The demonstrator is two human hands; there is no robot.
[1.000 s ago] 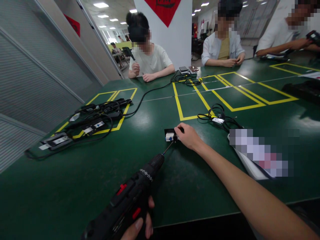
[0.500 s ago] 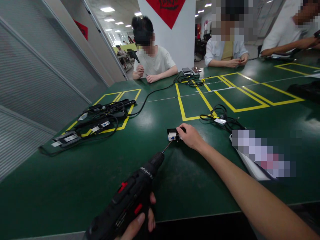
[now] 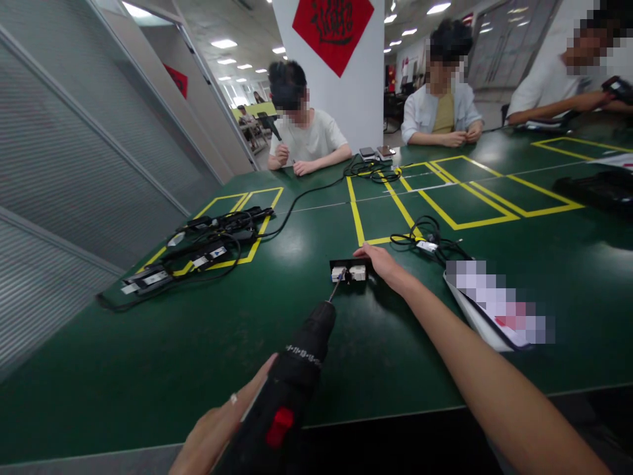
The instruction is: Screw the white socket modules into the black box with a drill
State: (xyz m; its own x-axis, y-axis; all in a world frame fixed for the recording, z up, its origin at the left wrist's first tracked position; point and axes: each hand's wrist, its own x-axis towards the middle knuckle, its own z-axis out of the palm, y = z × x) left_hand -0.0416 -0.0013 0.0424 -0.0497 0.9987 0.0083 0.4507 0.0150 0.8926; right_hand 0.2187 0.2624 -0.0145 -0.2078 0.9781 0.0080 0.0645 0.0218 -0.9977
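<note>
Nearest, the left hand [image 3: 217,429] grips the drill [image 3: 297,369]. Its long axis points away and slightly right, and the bit tip meets the small black part [image 3: 350,271] on the tabletop [image 3: 148,369]. The part lies crosswise, and the right hand [image 3: 383,262], the nearer one, holds its right end.

Found a small module [image 3: 349,271] on the worktop [image 3: 148,356], near its middle. Saw a drill [image 3: 297,369] at the module's 7 o'clock, bit tip touching it, and the right hand [image 3: 383,264] touching at 3 o'clock. Noted a cable coil [image 3: 425,241] at 2 o'clock, a paper pad [image 3: 475,310] at 4, a heap of power strips [image 3: 198,254] well apart at 10, phones [image 3: 373,153] far behind at 12.
</note>
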